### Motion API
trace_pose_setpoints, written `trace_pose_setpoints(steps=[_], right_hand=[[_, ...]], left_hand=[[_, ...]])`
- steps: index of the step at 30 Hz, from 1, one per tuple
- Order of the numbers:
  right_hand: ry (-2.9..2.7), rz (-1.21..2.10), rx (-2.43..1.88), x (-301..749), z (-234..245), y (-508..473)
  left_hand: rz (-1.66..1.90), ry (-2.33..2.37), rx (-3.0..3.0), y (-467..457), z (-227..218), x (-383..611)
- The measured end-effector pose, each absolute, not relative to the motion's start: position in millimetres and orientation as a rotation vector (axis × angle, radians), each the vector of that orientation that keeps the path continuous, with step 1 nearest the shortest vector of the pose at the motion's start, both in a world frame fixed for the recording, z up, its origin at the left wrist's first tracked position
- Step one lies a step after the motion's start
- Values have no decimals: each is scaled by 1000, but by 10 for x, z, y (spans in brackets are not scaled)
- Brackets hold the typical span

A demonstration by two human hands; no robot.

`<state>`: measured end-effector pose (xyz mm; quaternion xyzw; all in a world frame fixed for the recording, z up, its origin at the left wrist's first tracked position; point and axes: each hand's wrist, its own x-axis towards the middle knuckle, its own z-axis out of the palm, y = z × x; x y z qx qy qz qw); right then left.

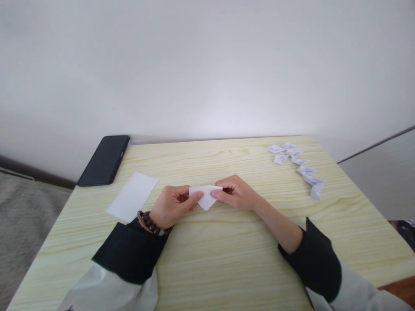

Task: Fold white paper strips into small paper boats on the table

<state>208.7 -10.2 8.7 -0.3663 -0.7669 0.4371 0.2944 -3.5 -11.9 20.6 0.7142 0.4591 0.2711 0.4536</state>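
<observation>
A small piece of folded white paper (206,200) is held level above the middle of the table, its point facing me. My left hand (173,203) pinches its left corner, thumb on top and fingers curled behind. On the right corner, my right hand (238,193) has the same kind of pinch. Both thumbs press on the paper's near face. Left of my left hand lies a flat stack or sheet of plain white paper (132,195). The fingertips behind the folded paper are mostly hidden.
Several small folded paper pieces (304,171) lie in a curved row at the table's back right. A black phone (105,160) rests at the back left corner. The wooden table (227,259) meets a white wall (207,69) behind.
</observation>
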Motion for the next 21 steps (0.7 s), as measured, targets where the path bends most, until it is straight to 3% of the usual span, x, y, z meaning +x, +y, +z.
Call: trace_pose_setpoints(steps=[10,21], right_hand=[[-1912,1427,-857,2131,128,-87],[-1987,1154,-973,2102,78,-93]], left_hand=[[552,854,1539,-62,281,-108],[720,1026,1527,-83,226,-35]])
